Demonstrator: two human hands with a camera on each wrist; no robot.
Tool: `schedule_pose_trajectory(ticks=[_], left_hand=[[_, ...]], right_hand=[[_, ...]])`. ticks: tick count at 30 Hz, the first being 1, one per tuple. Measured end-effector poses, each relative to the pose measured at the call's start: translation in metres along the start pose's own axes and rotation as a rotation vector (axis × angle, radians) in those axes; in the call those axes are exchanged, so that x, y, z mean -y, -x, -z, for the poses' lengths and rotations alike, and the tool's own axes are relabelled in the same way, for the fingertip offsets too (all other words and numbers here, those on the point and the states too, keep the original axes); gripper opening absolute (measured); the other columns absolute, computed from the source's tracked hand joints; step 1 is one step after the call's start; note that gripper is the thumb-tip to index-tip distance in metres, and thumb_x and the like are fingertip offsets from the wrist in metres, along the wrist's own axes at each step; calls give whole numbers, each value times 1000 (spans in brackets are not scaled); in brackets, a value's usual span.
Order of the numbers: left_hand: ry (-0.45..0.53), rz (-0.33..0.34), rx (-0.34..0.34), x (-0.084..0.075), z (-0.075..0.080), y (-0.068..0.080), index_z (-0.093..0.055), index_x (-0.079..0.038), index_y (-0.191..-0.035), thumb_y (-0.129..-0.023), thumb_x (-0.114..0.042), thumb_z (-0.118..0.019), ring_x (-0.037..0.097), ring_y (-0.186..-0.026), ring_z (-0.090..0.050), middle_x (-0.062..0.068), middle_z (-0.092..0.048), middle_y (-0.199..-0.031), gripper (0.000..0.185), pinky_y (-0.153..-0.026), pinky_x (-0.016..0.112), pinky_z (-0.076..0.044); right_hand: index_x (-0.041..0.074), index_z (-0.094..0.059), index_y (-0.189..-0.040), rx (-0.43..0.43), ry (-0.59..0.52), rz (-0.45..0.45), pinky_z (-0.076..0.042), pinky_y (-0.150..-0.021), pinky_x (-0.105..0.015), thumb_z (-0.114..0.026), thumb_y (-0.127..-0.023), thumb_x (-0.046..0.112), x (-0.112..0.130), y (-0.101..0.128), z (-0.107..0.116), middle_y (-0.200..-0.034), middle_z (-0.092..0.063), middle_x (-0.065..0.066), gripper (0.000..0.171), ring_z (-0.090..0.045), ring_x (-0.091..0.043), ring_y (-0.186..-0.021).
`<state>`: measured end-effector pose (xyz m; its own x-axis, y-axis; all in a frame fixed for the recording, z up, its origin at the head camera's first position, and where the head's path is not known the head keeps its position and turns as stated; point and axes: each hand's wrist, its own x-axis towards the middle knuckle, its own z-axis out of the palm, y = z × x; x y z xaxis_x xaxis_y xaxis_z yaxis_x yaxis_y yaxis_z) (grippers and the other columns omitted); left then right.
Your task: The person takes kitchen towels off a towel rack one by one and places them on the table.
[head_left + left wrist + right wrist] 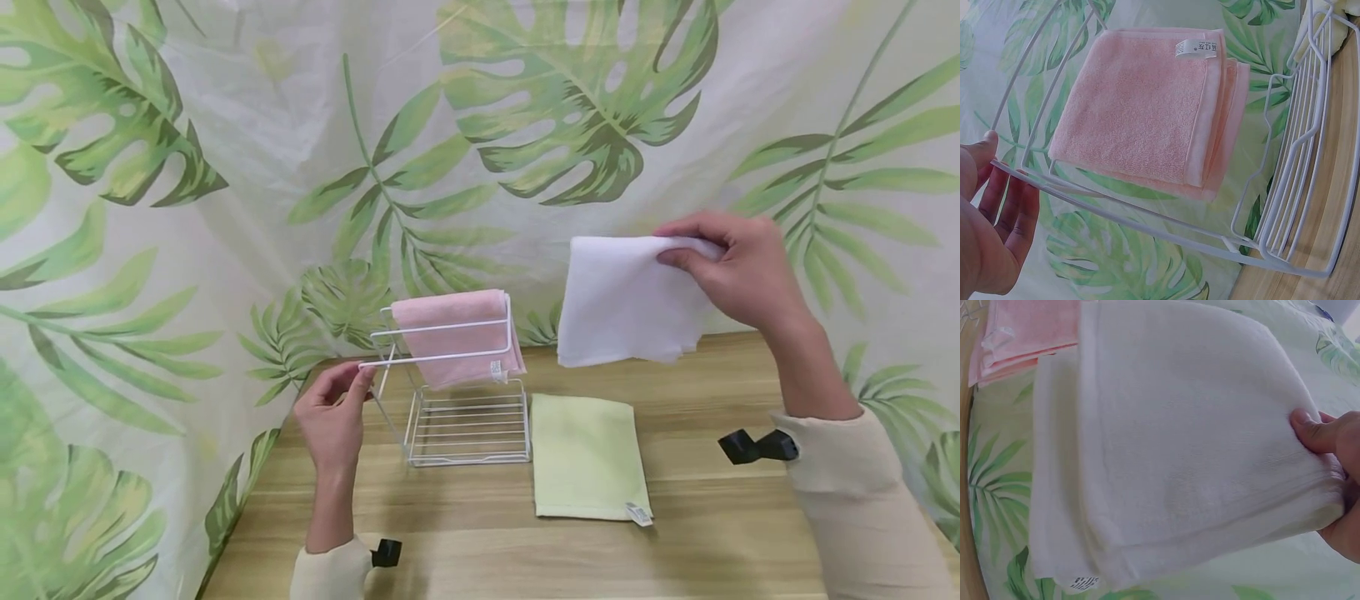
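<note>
A folded white towel (630, 300) hangs in the air from my right hand (746, 271), pinched near its top right corner between thumb and fingers. In the right wrist view the towel (1197, 437) shows its layered folds and a small printed label at the bottom. With thumb and fingertips, my left hand (333, 412) holds the upper left corner of a white wire rack (468, 460). Over the rear top bar of that rack drapes a folded pink towel (450, 342), its label plain in the left wrist view (1141, 100).
A folded yellow-green towel (588, 458) lies flat on the wooden table (712, 533), just right of the rack's base. Behind the table hangs a leaf-patterned cloth (247, 167). A small black device (757, 447) sits at each sleeve cuff.
</note>
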<state>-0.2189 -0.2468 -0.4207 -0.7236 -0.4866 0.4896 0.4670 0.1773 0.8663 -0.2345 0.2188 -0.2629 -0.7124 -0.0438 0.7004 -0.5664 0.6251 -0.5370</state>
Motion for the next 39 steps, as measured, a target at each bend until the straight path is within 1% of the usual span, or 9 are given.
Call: schedule_pose_trajectory(ticks=[3,5,7,10,11,15,19,31,39], left_hand=[[4,-6,2,0,0,0,-78,9,-102,-89,-7,-88,9,-67,-71,-10,-77,-79,23,-66,22,-68],[9,-8,1,0,0,0,-77,10,-102,-90,-7,-88,7,-66,-71,-10,-77,-79,23,-65,21,-68],[13,-11,-1,0,-1,-1,-77,11,-102,-90,-6,-88,4,-66,-70,-11,-76,-79,24,-64,20,-67],[18,-15,-2,1,-1,-1,-76,12,-102,-90,-5,-87,2,-66,-69,-11,-76,-79,24,-64,19,-67],[19,-16,-3,1,-1,-1,-76,12,-102,-90,-5,-87,2,-66,-69,-11,-76,-79,24,-63,18,-66],[20,-10,-2,1,-1,0,-76,12,-102,-90,-7,-88,2,-67,-69,-10,-76,-79,25,-63,17,-66],[15,5,2,2,-1,1,-77,10,-102,-90,-9,-88,3,-68,-69,-9,-76,-79,25,-64,18,-66],[23,-7,2,1,0,0,-76,12,-102,-90,-7,-88,3,-68,-69,-10,-77,-80,25,-64,18,-66],[20,-8,-4,1,0,0,-76,12,-102,-90,-6,-88,2,-67,-69,-11,-77,-79,25,-64,17,-66]], right_hand=[[13,-87,-104,33,27,-34,-46,-64,-2,-91,-86,6,-5,7,6,-90,-66,47,20,-63,17,-80],[12,-87,-104,62,30,-35,-48,-65,-2,-90,-85,4,-8,12,9,-93,-75,33,21,-64,19,-82],[11,-86,-104,89,38,-24,-50,-63,-3,-90,-85,2,-12,17,11,-96,-82,14,22,-64,19,-80],[11,-86,-104,130,49,-8,-52,-59,-6,-89,-85,-1,-20,26,14,-100,-83,-13,23,-65,19,-79],[12,-86,-105,142,55,-2,-53,-58,-7,-89,-85,-1,-22,30,14,-100,-83,-15,23,-65,18,-78],[13,-85,-106,188,61,31,-54,-56,-10,-87,-86,-3,-34,44,16,-99,-83,-13,26,-66,15,-78],[16,-85,-104,214,59,10,-54,-56,-12,-87,-85,-3,-42,61,16,-98,-83,-10,26,-67,13,-77],[21,-84,-107,286,94,40,-53,-67,-7,-88,-85,0,-63,111,22,-101,-84,-2,31,-66,16,-92],[26,-83,-107,315,111,-16,-51,-68,-6,-89,-84,2,-72,143,28,-101,-83,5,34,-65,17,-97]])
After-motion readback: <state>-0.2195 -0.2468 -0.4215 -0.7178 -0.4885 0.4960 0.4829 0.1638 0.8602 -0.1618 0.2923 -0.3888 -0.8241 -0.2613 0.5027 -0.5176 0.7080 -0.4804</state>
